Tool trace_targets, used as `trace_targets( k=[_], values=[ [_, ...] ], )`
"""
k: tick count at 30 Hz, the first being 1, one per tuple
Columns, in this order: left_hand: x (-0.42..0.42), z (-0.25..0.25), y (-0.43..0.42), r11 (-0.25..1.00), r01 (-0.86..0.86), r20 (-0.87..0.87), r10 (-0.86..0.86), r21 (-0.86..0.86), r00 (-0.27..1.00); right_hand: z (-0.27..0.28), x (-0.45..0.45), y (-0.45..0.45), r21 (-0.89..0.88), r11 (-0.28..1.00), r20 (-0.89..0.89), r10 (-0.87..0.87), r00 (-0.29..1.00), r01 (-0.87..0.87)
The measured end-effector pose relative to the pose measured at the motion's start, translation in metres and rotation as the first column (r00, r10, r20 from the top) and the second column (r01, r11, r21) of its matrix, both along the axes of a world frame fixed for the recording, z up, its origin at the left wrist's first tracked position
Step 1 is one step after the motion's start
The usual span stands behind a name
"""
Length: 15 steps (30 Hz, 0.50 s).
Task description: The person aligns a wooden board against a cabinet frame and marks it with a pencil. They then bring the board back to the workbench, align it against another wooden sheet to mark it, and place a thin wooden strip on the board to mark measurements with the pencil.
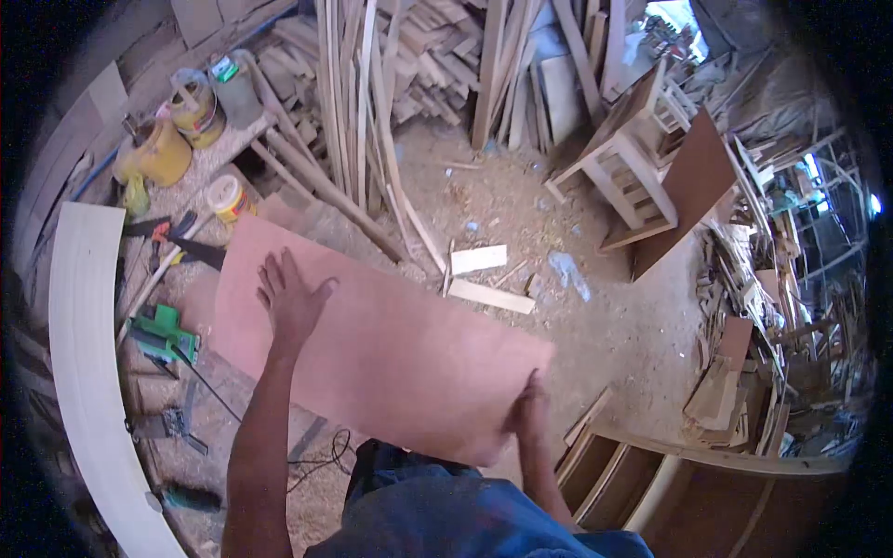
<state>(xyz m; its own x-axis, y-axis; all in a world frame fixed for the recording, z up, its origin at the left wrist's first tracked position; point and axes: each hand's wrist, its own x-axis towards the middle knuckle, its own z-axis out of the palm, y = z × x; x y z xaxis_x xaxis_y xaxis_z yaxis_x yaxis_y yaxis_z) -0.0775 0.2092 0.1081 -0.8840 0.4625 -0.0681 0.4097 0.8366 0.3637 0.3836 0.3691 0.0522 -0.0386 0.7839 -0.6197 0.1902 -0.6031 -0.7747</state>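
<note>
A thin reddish-brown plywood sheet [400, 344] lies in front of my body, its left part over the cluttered workbench and its right end past the bench. My left hand [296, 296] rests on the sheet's left part with the fingers spread. At the sheet's right end, my right hand [530, 409] is closed around the edge near the corner; some of its fingers are hidden. A handsaw [195, 249] with an orange and black handle sticks out from beside the sheet's left edge. Left of the sheet is a green power planer [166, 333] with a black cord.
A long pale board [88, 307] runs along the far left. Yellow buckets [166, 156] and a white tub [229, 198] stand at the upper left. Timber strips [349, 102] lean at the back. A wooden frame [628, 177] stands right, and a slatted wooden piece [642, 479] lies lower right.
</note>
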Motion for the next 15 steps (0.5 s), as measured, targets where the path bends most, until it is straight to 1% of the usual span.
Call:
trace_targets(
  k=[1, 3, 4, 5, 6, 7, 9, 10, 11, 12, 13, 14, 15],
  values=[
    [0.0, 0.006, -0.001, 0.995, 0.024, -0.085, -0.015, 0.1, 0.996, 0.013, 0.014, 0.017, 0.104, 0.995, -0.076, -0.004, 0.997, 0.011],
    [-0.006, 0.018, 0.001, 0.966, -0.011, -0.135, 0.047, 0.258, 0.99, 0.046, 0.052, 0.055, 0.331, 0.943, -0.038, 0.031, 0.999, -0.017],
    [-0.011, 0.022, -0.001, 0.943, -0.026, -0.156, 0.082, 0.331, 0.984, 0.059, 0.083, 0.076, 0.443, 0.896, 0.069, -0.003, 0.998, -0.028],
    [-0.018, 0.016, -0.003, 0.944, -0.056, -0.152, 0.111, 0.324, 0.982, 0.072, 0.115, 0.097, 0.54, 0.84, 0.182, -0.06, 0.981, -0.049],
    [-0.03, -0.003, -0.003, 0.944, -0.088, -0.148, 0.141, 0.318, 0.979, 0.077, 0.158, 0.121, 0.612, 0.763, 0.48, -0.146, 0.865, -0.211],
    [-0.042, -0.023, -0.002, 0.941, -0.122, -0.145, 0.175, 0.315, 0.974, 0.081, 0.2, 0.145, 0.609, 0.712, 0.712, -0.295, 0.637, -0.351],
    [-0.057, -0.057, 0.001, 0.937, -0.278, 0.002, 0.284, 0.21, 0.959, 0.178, 0.174, 0.154, 0.754, 0.653, 0.438, -0.414, 0.798, -0.075],
    [-0.062, -0.064, 0.004, 0.923, -0.351, 0.028, 0.351, 0.159, 0.936, 0.223, 0.154, 0.155, 0.781, 0.621, 0.289, -0.45, 0.845, 0.064],
    [-0.067, -0.072, 0.009, 0.902, -0.42, 0.053, 0.416, 0.103, 0.908, 0.256, 0.135, 0.161, 0.792, 0.591, 0.184, -0.475, 0.86, 0.157],
    [-0.072, -0.082, 0.017, 0.874, -0.484, 0.077, 0.48, 0.044, 0.874, 0.286, 0.11, 0.165, 0.793, 0.573, 0.121, -0.479, 0.869, 0.205],
    [-0.078, -0.102, 0.024, 0.846, -0.533, 0.023, 0.533, -0.029, 0.846, 0.28, 0.109, 0.198, 0.831, 0.437, -0.135, -0.441, 0.887, 0.343],
    [-0.084, -0.119, 0.032, 0.807, -0.581, -0.034, 0.581, -0.104, 0.813, 0.286, 0.088, 0.216, 0.864, 0.447, -0.044, -0.389, 0.92, 0.231],
    [-0.078, -0.107, 0.044, 0.772, -0.619, -0.088, 0.613, -0.143, 0.785, 0.297, 0.061, 0.236, 0.885, 0.453, 0.054, -0.335, 0.941, 0.111]
  ],
)
